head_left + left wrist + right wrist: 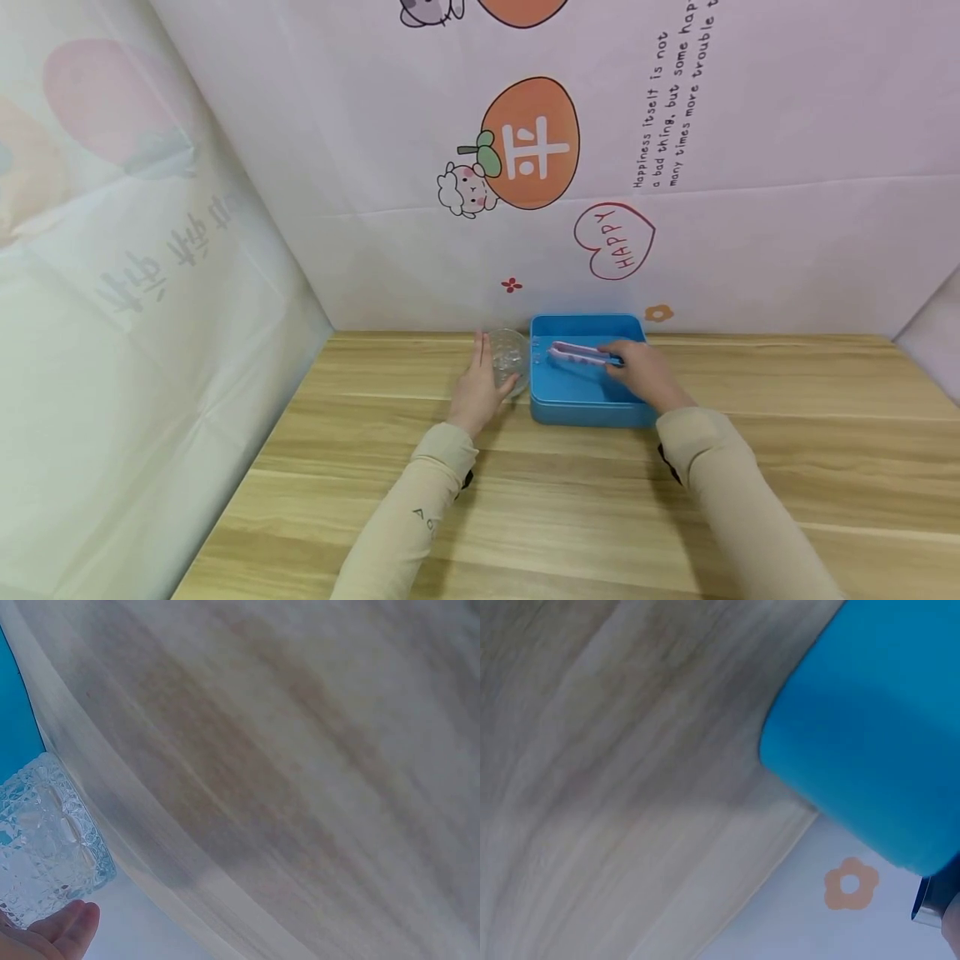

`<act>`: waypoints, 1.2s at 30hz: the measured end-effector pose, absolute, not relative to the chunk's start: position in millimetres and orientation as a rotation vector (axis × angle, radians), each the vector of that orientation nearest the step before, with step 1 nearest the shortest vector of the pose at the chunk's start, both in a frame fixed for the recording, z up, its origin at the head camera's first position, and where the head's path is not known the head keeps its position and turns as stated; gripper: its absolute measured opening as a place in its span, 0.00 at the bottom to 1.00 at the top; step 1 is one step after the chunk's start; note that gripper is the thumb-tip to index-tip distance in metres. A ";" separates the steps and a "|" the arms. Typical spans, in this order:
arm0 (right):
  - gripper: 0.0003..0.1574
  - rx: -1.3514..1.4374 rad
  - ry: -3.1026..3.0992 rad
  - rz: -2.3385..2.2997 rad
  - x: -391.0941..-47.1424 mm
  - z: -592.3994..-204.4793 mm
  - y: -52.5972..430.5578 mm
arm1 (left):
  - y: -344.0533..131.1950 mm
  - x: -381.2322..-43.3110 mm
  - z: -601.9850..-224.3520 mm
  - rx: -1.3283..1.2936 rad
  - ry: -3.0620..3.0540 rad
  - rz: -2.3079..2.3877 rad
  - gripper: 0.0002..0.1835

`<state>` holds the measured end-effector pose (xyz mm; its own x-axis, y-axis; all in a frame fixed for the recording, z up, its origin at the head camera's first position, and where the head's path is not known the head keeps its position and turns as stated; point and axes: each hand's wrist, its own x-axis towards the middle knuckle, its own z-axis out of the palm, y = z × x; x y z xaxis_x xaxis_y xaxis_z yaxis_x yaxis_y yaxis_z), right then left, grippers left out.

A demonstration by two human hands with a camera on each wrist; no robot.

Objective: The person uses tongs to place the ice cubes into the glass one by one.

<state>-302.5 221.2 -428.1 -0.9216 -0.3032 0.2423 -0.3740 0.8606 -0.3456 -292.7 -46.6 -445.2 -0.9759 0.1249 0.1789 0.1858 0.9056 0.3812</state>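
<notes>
My left hand [476, 392] holds a clear cut-glass bowl [510, 354], fingers along its left side and thumb at its near side. In the left wrist view, fingertips touch the patterned wall of the glass bowl [52, 832]. Just right of it stands an open blue box [592, 414]. My right hand [643, 371] grips a pair of tongs [577, 352], pinkish with a dark handle end, pointing left over the box's inside. Whether the tips hold anything is too small to tell. The right wrist view shows the box's outer side [870, 742] and a shiny handle end [930, 904].
Small clear marks or pieces [536, 350] show along the box's left inner wall. Everything stands at the back edge of a wood-grain table [555, 500]. Directly behind rises a white printed sheet [405, 250]; another sheet [187, 350] hangs on the left.
</notes>
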 end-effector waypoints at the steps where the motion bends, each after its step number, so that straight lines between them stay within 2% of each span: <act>1: 0.19 0.517 -2.849 0.582 -301.9 -426.8 222.4 | -46.5 -292.6 -445.1 -0.241 -2.917 -0.608 0.47; 13: 0.19 0.490 -2.714 0.569 -291.7 -400.1 226.8 | -45.9 -292.9 -443.5 -0.247 -2.926 -0.600 0.46; 23: 0.21 0.594 -2.696 0.489 -283.6 -378.7 208.9 | -47.1 -293.0 -443.6 -0.245 -2.914 -0.600 0.46; 36: 0.21 0.767 -2.619 0.341 -279.7 -382.7 184.6 | -47.0 -294.8 -444.2 -0.231 -2.933 -0.614 0.47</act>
<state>-279.7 184.6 -382.7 -0.7747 -0.4641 0.4295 -0.5585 0.8207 -0.1206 -294.8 -47.0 -444.2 -0.9790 0.1219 0.1633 0.1771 0.9051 0.3865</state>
